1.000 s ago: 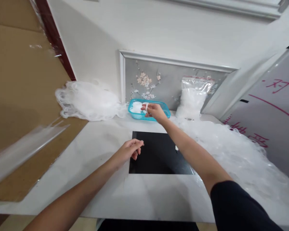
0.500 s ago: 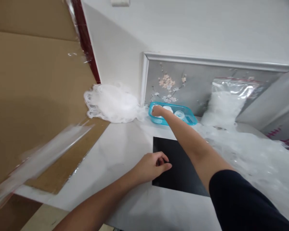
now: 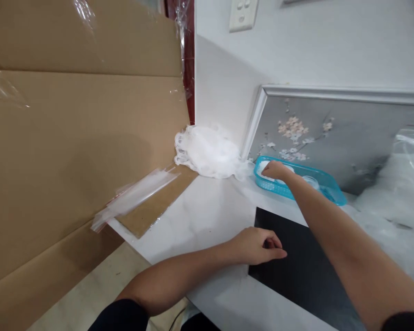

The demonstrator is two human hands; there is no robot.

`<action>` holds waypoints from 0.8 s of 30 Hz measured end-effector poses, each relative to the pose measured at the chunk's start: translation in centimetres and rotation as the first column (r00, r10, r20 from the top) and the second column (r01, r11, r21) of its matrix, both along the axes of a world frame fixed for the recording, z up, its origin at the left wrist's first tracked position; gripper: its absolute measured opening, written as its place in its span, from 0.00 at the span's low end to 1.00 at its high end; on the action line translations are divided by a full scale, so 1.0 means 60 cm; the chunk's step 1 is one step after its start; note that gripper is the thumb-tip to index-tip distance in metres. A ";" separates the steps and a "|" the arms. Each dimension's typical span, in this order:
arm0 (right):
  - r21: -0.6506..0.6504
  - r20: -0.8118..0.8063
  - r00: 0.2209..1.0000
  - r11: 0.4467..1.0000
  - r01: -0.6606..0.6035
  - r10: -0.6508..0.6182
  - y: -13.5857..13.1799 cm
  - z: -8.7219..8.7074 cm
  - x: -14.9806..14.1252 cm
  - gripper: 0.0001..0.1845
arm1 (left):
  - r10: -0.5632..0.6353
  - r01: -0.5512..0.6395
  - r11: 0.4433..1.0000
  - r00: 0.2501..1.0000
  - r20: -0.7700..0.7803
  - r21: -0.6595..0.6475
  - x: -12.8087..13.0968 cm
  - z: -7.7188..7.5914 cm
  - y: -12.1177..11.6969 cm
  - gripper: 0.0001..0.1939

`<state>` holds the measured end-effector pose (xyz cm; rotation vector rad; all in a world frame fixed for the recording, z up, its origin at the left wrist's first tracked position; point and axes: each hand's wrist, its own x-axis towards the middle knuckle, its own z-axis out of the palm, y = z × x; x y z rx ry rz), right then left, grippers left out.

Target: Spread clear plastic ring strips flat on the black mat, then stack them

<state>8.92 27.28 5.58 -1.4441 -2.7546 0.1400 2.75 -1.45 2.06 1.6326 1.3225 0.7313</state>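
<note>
My right hand (image 3: 276,170) reaches into the left end of a blue plastic basket (image 3: 338,198), its fingers closed and pointing down at white contents. Whatever those fingers hold, if anything, is hidden. Beside the hand, a clear round container (image 3: 311,182) and other white items sit in the basket. My left hand (image 3: 260,246) hovers at or rests on the left side of a black rectangular sheet (image 3: 296,262); I cannot tell if it touches. Its fingers are loosely curled, with the thumb apart and nothing seen between them.
A heap of white ring-edged pieces (image 3: 209,151) lies in the corner. Clear plastic bags (image 3: 141,193) rest on cardboard to the left, beside a tall cardboard wall (image 3: 83,138). A framed flower picture (image 3: 331,124) stands behind the basket. A filled clear bag (image 3: 400,165) and more translucent pieces are at right.
My view has swung left, so everything sits farther right in the picture. The right hand stays in the basket's left end, and the left hand stays by the black sheet.
</note>
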 end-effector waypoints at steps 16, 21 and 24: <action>0.005 -0.311 0.921 0.968 0.250 -0.236 -0.062 0.042 0.024 0.21 | 0.507 -0.516 0.851 0.757 0.412 -0.098 -0.004 -0.035 0.026 0.22; -0.080 -0.764 0.642 0.997 0.000 -0.062 -0.259 0.004 0.079 0.26 | 0.573 -0.592 0.794 0.656 0.492 -0.135 -0.001 -0.022 0.039 0.30; -0.212 -0.753 0.657 0.960 -0.181 -0.042 -0.389 -0.077 0.129 0.37 | 0.522 -0.471 0.841 0.572 0.632 -0.268 0.042 0.006 0.056 0.36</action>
